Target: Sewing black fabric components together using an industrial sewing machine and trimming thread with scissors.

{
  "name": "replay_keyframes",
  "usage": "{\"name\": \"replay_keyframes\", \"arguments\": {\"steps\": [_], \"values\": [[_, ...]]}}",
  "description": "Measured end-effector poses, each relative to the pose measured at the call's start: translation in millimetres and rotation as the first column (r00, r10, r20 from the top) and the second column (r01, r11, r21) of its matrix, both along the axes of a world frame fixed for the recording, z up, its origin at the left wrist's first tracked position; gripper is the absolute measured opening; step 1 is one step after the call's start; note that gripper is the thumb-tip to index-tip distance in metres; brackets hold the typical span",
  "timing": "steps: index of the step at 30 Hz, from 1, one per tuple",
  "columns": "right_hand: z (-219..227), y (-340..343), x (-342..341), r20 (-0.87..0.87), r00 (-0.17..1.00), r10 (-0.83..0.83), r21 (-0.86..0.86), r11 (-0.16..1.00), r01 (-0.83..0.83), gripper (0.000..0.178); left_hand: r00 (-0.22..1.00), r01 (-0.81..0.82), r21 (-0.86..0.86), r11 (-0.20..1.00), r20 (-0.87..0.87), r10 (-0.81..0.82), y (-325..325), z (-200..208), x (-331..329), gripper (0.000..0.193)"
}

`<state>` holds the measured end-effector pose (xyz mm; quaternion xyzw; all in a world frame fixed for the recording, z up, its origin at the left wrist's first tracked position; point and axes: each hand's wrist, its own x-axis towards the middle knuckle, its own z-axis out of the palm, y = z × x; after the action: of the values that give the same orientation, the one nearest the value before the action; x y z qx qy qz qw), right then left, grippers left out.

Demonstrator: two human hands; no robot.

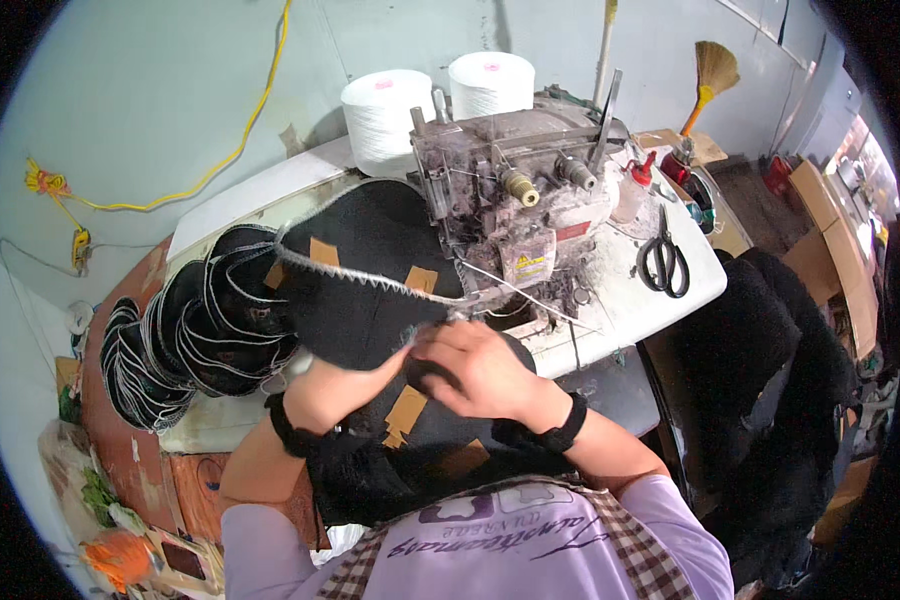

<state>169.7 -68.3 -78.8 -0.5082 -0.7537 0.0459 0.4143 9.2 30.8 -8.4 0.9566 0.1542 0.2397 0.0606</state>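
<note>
A black fabric piece (355,300) with white zigzag stitching along one edge and tan tape patches lies at the overlock sewing machine (530,190), its stitched edge running to the needle area. My right hand (482,368) is closed on the black fabric just in front of the machine, fingers curled over a fold. My left hand (345,388) lies against the same fabric, its fingertips meeting the right hand; motion blur and cloth hide how its fingers are set. More black fabric with tape patches (405,415) drapes toward my lap.
A row of white-edged black pieces (195,325) is bunched at the left. Two white thread cones (385,120) stand behind. Black scissors (662,265) and a red-topped bottle (638,180) rest on the white machine table (610,325). Dark fabric (760,370) is heaped at the right.
</note>
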Motion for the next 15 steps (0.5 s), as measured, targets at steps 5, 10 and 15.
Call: {"name": "replay_keyframes", "arguments": {"steps": [5,10,15], "values": [[-16.5,8.8,-5.6,0.061,0.993,0.104,-0.193,0.977,-0.091,0.045,0.951,-0.047,-0.443,0.895,0.254,0.176,54.1,-26.2,-1.1,0.025],[-20.7,-3.7,4.7,-0.102,0.990,0.093,-0.220,0.969,-0.114,0.038,0.893,0.042,-0.517,0.855,0.403,0.200,68.1,-31.1,7.4,0.021],[-23.1,-10.1,9.0,-0.122,0.992,0.038,-0.279,0.958,-0.071,0.037,0.851,0.070,-0.539,0.839,0.471,0.231,76.3,-33.7,3.2,0.017]]}}
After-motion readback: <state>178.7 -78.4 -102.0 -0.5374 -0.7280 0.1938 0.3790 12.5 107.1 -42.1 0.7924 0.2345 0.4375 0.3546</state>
